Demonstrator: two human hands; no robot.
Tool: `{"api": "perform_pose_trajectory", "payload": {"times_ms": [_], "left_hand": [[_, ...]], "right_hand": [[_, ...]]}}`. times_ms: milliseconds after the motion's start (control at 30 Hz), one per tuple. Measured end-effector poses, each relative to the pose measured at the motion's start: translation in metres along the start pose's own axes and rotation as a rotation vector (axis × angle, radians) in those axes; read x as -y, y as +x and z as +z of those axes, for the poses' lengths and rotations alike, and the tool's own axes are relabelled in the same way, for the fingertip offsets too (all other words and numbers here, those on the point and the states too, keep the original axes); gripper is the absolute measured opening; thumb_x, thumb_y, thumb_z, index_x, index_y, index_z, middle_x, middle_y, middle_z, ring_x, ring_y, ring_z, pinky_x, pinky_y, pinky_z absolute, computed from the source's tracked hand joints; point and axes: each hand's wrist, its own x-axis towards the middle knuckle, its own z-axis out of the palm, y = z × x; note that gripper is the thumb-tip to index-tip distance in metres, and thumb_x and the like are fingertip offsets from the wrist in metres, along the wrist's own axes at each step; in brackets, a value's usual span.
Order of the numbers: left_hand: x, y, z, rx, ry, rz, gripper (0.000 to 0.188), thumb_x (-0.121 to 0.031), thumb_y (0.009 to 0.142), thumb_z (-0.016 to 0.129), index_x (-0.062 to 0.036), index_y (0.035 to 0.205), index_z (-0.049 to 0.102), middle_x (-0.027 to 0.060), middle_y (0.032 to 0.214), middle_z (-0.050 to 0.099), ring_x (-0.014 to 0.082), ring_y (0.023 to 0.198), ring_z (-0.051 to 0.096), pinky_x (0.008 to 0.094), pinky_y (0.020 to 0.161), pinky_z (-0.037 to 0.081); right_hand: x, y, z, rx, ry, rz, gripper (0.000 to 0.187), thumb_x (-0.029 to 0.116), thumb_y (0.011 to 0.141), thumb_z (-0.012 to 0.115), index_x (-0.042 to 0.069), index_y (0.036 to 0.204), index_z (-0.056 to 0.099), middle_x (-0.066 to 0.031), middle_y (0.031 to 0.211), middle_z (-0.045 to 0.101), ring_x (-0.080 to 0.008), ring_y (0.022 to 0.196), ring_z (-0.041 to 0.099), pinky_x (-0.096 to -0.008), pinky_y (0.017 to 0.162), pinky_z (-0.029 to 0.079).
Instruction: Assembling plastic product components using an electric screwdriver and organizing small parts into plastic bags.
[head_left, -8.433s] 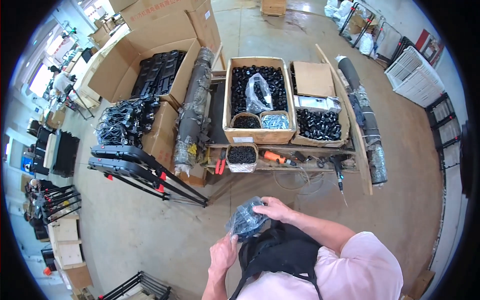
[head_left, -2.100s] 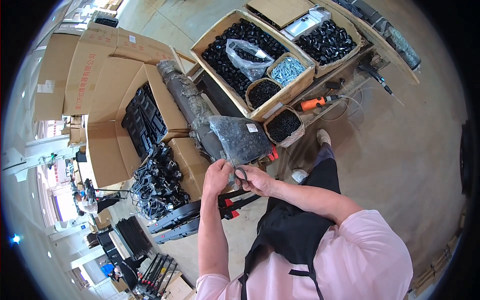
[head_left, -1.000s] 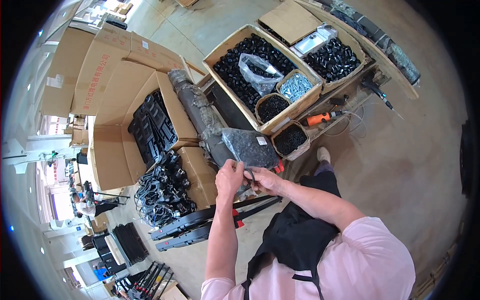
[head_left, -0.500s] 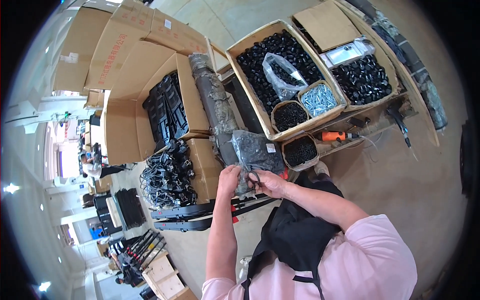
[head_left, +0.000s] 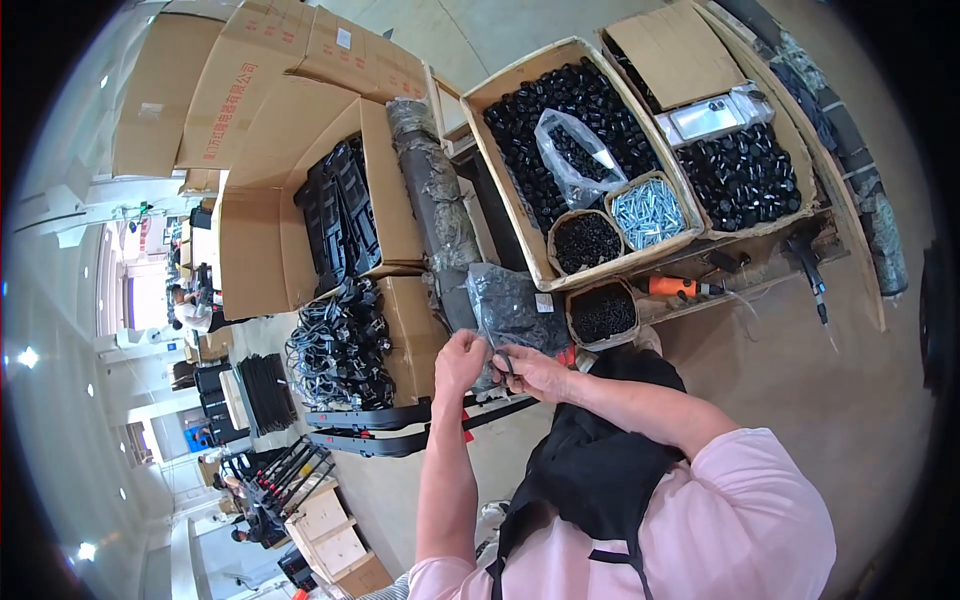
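Observation:
A transparent plastic bag [head_left: 515, 308] full of dark parts lies on a thick padded roller [head_left: 432, 200]. My left hand [head_left: 460, 362] pinches the bag's near end between thumb and fingers. Close beside it, my right hand [head_left: 537, 375] is closed around a pair of scissors [head_left: 506, 363] with dark handles. The blades are mostly hidden between my hands and the plastic, so whether they touch the bag cannot be made out.
Left of the roller, an open carton [head_left: 262, 250] holds black plastic parts, with a heap of black cabled parts [head_left: 340, 350] in front. To the right stand a tray [head_left: 672, 238] of black caps and silver screws, a small box of black screws [head_left: 603, 312] and an orange-handled tool [head_left: 668, 287].
The whole view has shifted slightly. My right hand and the scissors have turned a little beside the bag; my left hand keeps its pinch on the plastic.

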Motion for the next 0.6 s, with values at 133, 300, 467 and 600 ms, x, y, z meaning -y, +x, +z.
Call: {"api": "perform_pose_trajectory", "payload": {"times_ms": [133,300,467,600], "left_hand": [[-0.006,0.008,0.001,-0.136,0.175,0.121,0.033,-0.034,0.100,0.063,-0.0032,0.106,0.073,0.0197,0.094,0.075,0.0362,0.093,0.075,0.0459,0.083,0.056],[0.002,0.008,0.008,-0.167,0.042,0.103,0.029,-0.029,0.099,0.065,-0.0014,0.100,0.073,0.0184,0.088,0.073,0.0332,0.082,0.072,0.0432,0.078,0.055],[0.005,0.010,0.005,-0.110,-0.065,0.049,0.029,-0.027,0.098,0.065,0.0000,0.101,0.073,0.0163,0.087,0.073,0.0260,0.082,0.070,0.0409,0.078,0.055],[0.010,0.015,0.001,-0.072,-0.146,0.024,0.028,-0.026,0.098,0.066,0.0010,0.099,0.073,0.0121,0.084,0.070,0.0185,0.082,0.064,0.0377,0.078,0.053]], "right_hand": [[-0.003,0.002,0.011,-0.042,0.074,-0.016,0.029,0.036,0.106,0.071,0.014,0.124,0.063,0.0017,0.092,0.065,-0.0041,0.068,0.050,-0.0210,0.059,0.038],[-0.009,0.015,0.007,-0.043,0.086,-0.101,0.036,0.036,0.105,0.070,0.015,0.133,0.063,0.0032,0.096,0.066,-0.0051,0.081,0.060,-0.0212,0.065,0.043],[-0.006,0.016,0.007,-0.071,0.014,-0.103,0.036,0.035,0.105,0.071,0.012,0.131,0.062,0.0025,0.097,0.066,-0.0056,0.084,0.061,-0.0218,0.066,0.044],[-0.005,0.018,0.015,-0.183,-0.046,-0.148,0.043,0.036,0.104,0.073,0.010,0.133,0.054,0.0003,0.097,0.064,-0.0071,0.080,0.059,-0.0224,0.065,0.043]]}}
